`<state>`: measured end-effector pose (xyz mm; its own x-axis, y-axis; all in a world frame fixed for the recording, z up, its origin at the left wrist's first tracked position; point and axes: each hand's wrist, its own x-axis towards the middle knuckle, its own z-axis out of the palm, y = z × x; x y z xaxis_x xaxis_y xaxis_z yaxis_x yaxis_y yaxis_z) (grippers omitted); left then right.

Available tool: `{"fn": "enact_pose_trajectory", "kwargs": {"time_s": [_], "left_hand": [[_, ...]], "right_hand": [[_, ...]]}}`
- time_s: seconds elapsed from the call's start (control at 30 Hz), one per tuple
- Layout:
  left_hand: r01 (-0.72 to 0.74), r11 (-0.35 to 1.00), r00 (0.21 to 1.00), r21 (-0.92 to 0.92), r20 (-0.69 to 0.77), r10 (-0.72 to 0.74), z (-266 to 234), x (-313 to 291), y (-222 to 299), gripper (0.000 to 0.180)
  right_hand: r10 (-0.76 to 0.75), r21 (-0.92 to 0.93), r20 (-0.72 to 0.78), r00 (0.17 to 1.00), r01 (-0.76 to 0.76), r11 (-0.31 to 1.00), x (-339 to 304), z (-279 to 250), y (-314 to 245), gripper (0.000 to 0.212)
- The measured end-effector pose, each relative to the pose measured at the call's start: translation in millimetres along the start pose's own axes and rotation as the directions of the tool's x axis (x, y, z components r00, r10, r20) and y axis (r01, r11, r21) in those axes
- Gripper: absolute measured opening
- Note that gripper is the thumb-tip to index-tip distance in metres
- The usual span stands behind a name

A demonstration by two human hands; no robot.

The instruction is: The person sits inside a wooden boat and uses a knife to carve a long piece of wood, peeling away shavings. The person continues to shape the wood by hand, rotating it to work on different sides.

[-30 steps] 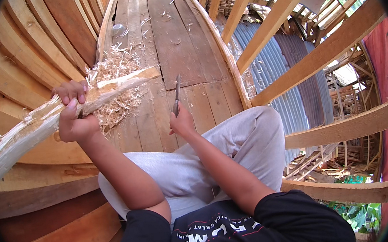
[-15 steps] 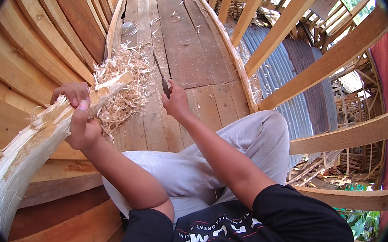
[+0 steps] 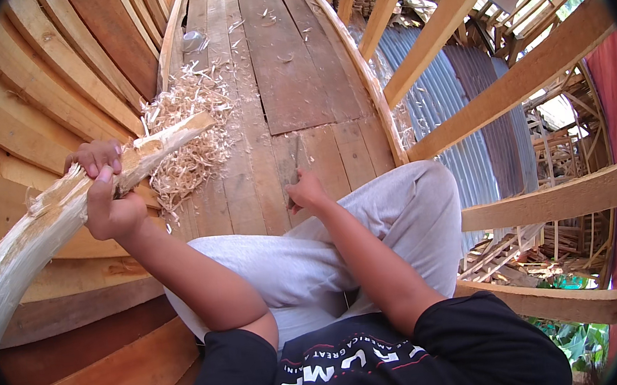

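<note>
My left hand (image 3: 113,205) is wrapped round a thick, pale length of wood (image 3: 18,257), which slants up from the lower left. Its surface is rough and partly peeled, with raised slivers, and its far end (image 3: 193,127) narrows to a pale tip. Closed round a knife (image 3: 297,152), my right hand (image 3: 310,191) hovers over the floor planks in front of my knee. The blade points away from me and stands apart from the wood. Most of the knife's handle is hidden by my fingers.
A heap of curled wood shavings (image 3: 195,155) lies on the plank floor (image 3: 249,199) beyond my left hand. A clear container (image 3: 194,42) stands farther off. Boards (image 3: 36,108) wall the left side; a slatted railing (image 3: 514,73) runs along the right, with corrugated metal sheets (image 3: 461,139) outside it.
My right hand has drawn the knife back toward me and to the right, farther from the wood's tip. My left hand keeps its grip, and the view has shifted slightly.
</note>
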<state>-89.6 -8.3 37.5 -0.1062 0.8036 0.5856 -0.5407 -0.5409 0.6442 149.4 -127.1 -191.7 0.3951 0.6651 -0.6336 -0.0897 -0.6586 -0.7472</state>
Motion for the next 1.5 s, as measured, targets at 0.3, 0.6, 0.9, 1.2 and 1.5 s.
{"fn": "enact_pose_trajectory", "kwargs": {"time_s": [0.3, 0.6, 0.9, 1.2, 1.5], "left_hand": [[0.021, 0.998, 0.999, -0.063, 0.029, -0.019, -8.1, 1.6, 4.5, 0.026], [0.021, 0.996, 0.999, -0.082, 0.029, -0.019, -3.2, 0.8, 9.5, 0.026], [0.017, 0.996, 1.0, -0.082, -0.021, -0.019, -2.9, 0.7, 13.3, 0.026], [0.011, 0.998, 1.0, -0.066, -0.016, -0.012, -4.7, 1.0, 11.8, 0.026], [0.008, 0.998, 0.999, -0.062, -0.045, -0.011, 7.5, 0.4, 10.3, 0.027]], "right_hand": [[0.081, 0.1, -0.133, 0.988, -0.068, 0.993, -17.2, 20.0, 11.3, 0.079], [0.053, 0.182, -0.136, 0.989, -0.028, 0.983, -38.8, 42.6, -9.0, 0.073], [-0.202, -0.366, 0.103, 0.974, 0.226, 0.903, -21.6, -10.0, -30.3, 0.041], [-0.143, -0.862, 0.469, 0.871, 0.487, 0.141, 67.5, -131.8, -105.3, 0.023], [-0.499, -0.873, 0.362, 0.787, 0.475, 0.115, 101.3, -111.9, -134.5, 0.02]]}}
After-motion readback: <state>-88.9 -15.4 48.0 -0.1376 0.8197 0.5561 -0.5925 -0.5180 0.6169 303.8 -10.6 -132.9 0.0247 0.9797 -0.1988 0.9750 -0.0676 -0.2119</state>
